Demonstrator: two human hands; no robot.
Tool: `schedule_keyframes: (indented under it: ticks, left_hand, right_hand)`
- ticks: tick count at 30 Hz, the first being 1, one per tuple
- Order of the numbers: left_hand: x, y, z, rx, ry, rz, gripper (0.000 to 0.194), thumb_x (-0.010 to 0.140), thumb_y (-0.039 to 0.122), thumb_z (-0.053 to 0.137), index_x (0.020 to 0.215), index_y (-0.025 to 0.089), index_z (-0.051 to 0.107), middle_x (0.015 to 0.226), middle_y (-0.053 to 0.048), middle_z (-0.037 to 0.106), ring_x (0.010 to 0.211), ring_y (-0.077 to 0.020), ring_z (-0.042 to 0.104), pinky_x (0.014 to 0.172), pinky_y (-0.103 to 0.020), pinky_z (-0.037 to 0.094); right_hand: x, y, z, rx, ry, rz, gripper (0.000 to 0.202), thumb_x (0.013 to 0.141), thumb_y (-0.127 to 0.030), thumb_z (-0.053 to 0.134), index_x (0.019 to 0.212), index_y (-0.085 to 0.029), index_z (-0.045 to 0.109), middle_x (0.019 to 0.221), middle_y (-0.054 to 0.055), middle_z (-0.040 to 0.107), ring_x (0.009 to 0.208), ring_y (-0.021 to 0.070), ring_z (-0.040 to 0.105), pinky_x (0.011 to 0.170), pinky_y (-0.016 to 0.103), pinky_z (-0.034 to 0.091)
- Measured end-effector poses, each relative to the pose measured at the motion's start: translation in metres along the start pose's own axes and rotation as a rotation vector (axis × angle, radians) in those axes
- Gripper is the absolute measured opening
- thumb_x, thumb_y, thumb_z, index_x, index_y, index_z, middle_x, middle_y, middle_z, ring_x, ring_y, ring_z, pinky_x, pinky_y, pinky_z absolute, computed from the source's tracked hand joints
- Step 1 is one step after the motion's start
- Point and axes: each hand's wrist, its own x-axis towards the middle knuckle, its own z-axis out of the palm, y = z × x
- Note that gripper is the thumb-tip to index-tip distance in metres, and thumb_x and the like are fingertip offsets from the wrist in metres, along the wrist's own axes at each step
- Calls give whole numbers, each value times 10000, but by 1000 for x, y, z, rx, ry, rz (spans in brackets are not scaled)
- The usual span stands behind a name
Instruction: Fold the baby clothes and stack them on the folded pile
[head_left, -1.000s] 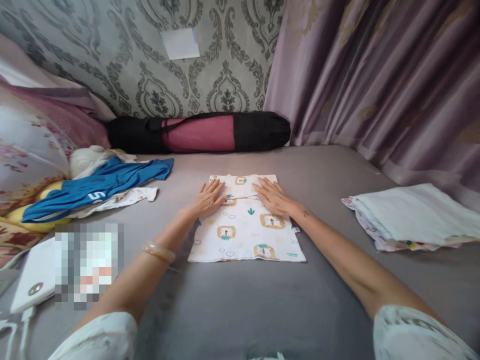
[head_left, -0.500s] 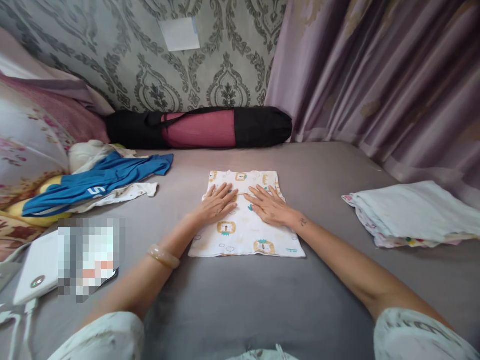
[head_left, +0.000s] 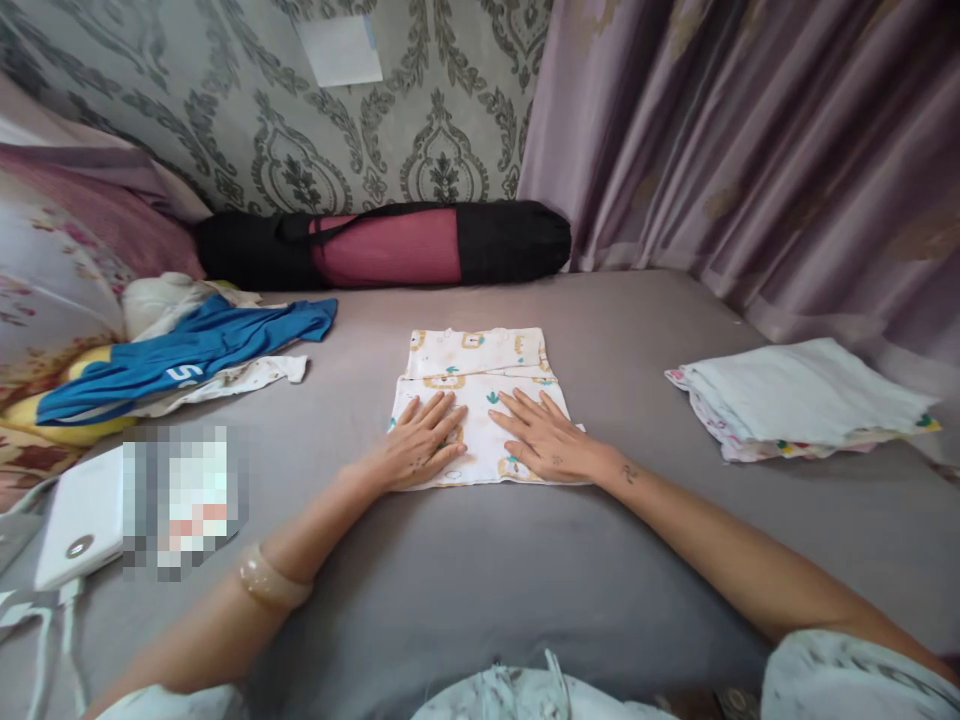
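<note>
A folded white garment with orange lion faces and green leaf prints lies flat on the grey sheet in front of me. Its far part is folded over, leaving a crease across the cloth. My left hand rests palm down on its near left part, fingers spread. On the near right part, my right hand lies flat with its fingers spread too. Both hands press on the cloth without gripping it, and they hide parts of its print.
A stack of folded clothes sits at the right. To the left lie a blue shirt, a white power bank with cables and a blurred-out object. A black and pink roll bag runs along the wall; a purple curtain hangs beside it.
Both hands have slid toward me over the garment, from the crease down to its near part, staying flat. The view has shifted slightly.
</note>
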Motion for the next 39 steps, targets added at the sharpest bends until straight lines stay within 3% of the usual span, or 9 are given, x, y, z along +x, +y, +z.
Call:
schedule_keyframes:
  ticks: [7, 11, 14, 20, 23, 26, 31, 36, 39]
  left_hand:
    - [-11, 12, -4, -27, -5, -45, 671, 961, 599, 236, 1509, 214, 276, 1589, -109, 199, 1471, -269, 146, 1181, -505, 119]
    - [-33, 32, -15, -53, 4, 63, 588, 996, 510, 221, 1515, 237, 255, 1595, -83, 184, 1476, -237, 125, 1194, -481, 84]
    - [-49, 42, -12, -97, -52, 84, 565, 1005, 485, 213, 1521, 255, 231, 1599, -71, 163, 1473, -233, 138, 1190, -475, 114]
    - [-55, 37, -2, -162, 29, 102, 517, 991, 484, 311, 1461, 278, 378, 1573, -83, 271, 1444, -268, 245, 1166, -508, 194]
    - [-55, 34, -4, -225, 149, 128, 411, 976, 448, 397, 1299, 266, 573, 1444, -100, 465, 1333, -257, 419, 1100, -444, 343]
    - [-54, 34, -8, -263, 220, 141, 333, 973, 407, 430, 1155, 244, 655, 1201, -96, 600, 1130, -213, 548, 970, -361, 454]
    - [-46, 38, -17, -158, 188, 241, 314, 997, 327, 381, 1056, 193, 659, 992, -80, 622, 952, -180, 574, 857, -305, 475]
    - [-41, 46, -23, 56, 140, 287, 333, 1003, 247, 321, 921, 158, 631, 903, -79, 614, 860, -179, 576, 799, -306, 463]
    - [-38, 49, -24, 51, 121, 261, 301, 989, 240, 334, 882, 164, 605, 877, -72, 607, 839, -180, 571, 783, -301, 458]
  right_hand:
    - [-7, -14, -5, -13, -26, 30, 544, 1007, -427, 293, 1512, -225, 293, 1594, 104, 180, 1469, 286, 101, 1163, 562, 95]
    - [-25, -40, -9, 9, -27, -94, 526, 1016, -394, 277, 1519, -241, 272, 1600, 77, 167, 1474, 263, 76, 1170, 552, 52]
    - [-40, -58, -6, 49, -71, -151, 543, 1013, -388, 286, 1527, -218, 244, 1595, 70, 192, 1474, 239, 87, 1182, 516, 58]
    - [-45, -62, 1, 74, -82, -128, 551, 1002, -376, 331, 1526, -226, 247, 1589, 71, 218, 1472, 238, 98, 1179, 514, 82]
    - [-47, -63, 1, 85, -54, -139, 559, 1003, -355, 336, 1532, -214, 225, 1574, 79, 265, 1466, 234, 139, 1179, 503, 109]
    - [-50, -65, 1, 89, 9, -175, 519, 1009, -309, 330, 1512, -189, 285, 1520, 93, 380, 1427, 220, 271, 1173, 459, 179]
    - [-50, -67, -1, 86, 144, -160, 383, 1004, -230, 341, 1342, -180, 515, 1275, 107, 615, 1177, 207, 552, 1013, 377, 409]
    - [-43, -74, -1, 35, 201, -70, 298, 978, -291, 441, 1224, -187, 574, 1114, 100, 630, 1041, 216, 560, 915, 359, 431]
    - [-37, -83, 0, -16, 201, 12, 320, 930, -386, 541, 1184, -196, 587, 1072, 93, 604, 1025, 228, 538, 898, 359, 413]
